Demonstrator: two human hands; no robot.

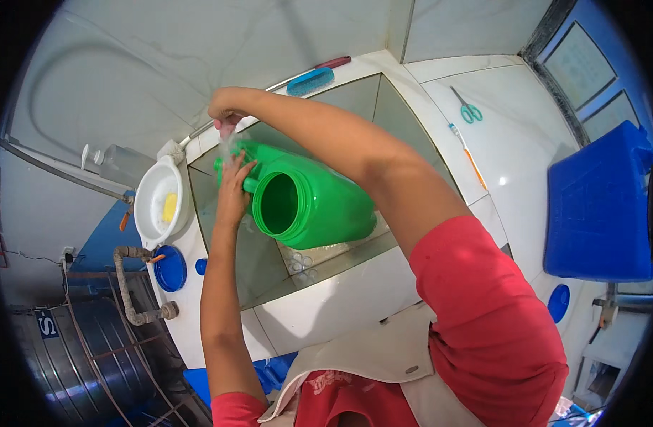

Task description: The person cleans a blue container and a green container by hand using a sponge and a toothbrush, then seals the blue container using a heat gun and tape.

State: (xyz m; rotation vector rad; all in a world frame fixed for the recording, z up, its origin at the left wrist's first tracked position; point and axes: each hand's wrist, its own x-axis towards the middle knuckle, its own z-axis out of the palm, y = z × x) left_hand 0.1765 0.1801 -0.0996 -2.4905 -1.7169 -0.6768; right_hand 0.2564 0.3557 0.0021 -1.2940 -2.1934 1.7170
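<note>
A green plastic jerrycan point(326, 197) lies tilted in a tiled sink basin point(412, 133), its wide round threaded mouth facing me. My left hand point(234, 179) rests with spread fingers on the can's handle end, near a small green spout. Above that end, my right hand point(227, 111) is bent at the wrist with curled fingers. A blurred, clear-whitish splash point(230, 144) shows between the two hands. Whether the right hand holds anything is hidden. Clear round shapes, perhaps bubbles point(301, 266), show on the basin floor.
On the ledge are a blue-bristled brush point(310, 81), white bowl point(150, 208) with yellow sponge point(169, 207), blue lid point(170, 268), scissors point(468, 109) and toothbrush point(468, 155). A blue jerrycan point(599, 213) stands right. Pipework point(126, 288) juts out left, near a metal tank point(86, 352).
</note>
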